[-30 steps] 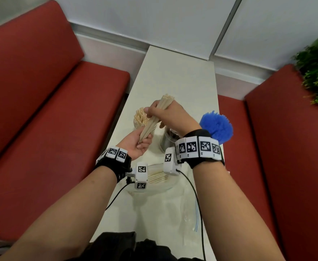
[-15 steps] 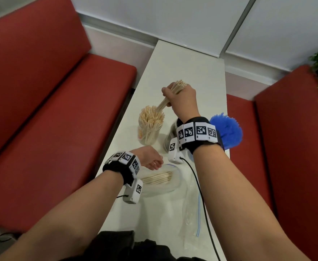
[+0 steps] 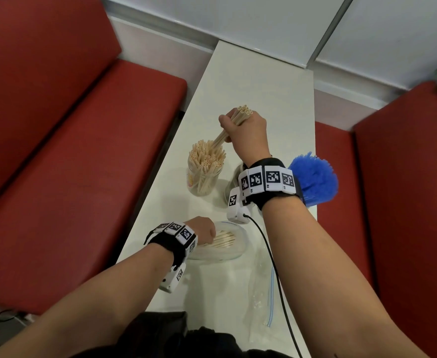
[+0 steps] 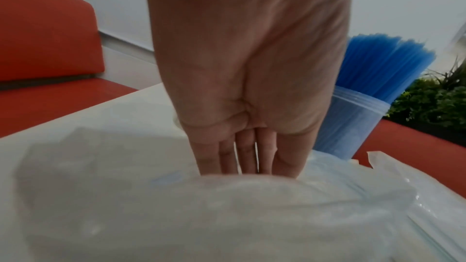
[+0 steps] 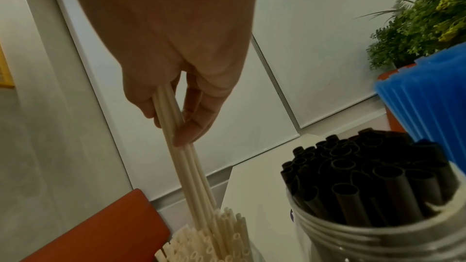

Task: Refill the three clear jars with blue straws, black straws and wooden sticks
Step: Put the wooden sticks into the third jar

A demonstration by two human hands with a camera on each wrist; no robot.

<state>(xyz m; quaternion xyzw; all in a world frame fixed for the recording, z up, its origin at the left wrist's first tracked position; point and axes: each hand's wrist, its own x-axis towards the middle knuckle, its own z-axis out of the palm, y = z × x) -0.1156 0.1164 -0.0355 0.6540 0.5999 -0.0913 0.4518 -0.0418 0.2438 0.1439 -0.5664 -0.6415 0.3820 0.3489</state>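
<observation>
Right hand [image 3: 245, 133], fingers [image 5: 194, 125] clamped mid-length on a bundle of pale wooden sticks [image 3: 234, 122], lower ends entering the clear glass jar [image 3: 203, 180] near the counter's left edge. Sticks: light, stiff, slippery; likely to splay. Left hand [image 3: 203, 229], fingers straight, reaches into the clear plastic bag [image 3: 227, 250].

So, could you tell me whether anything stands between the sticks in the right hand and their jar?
Nothing visible does: the sticks gripped by the right hand already have their lower ends among those standing in the jar.
</observation>
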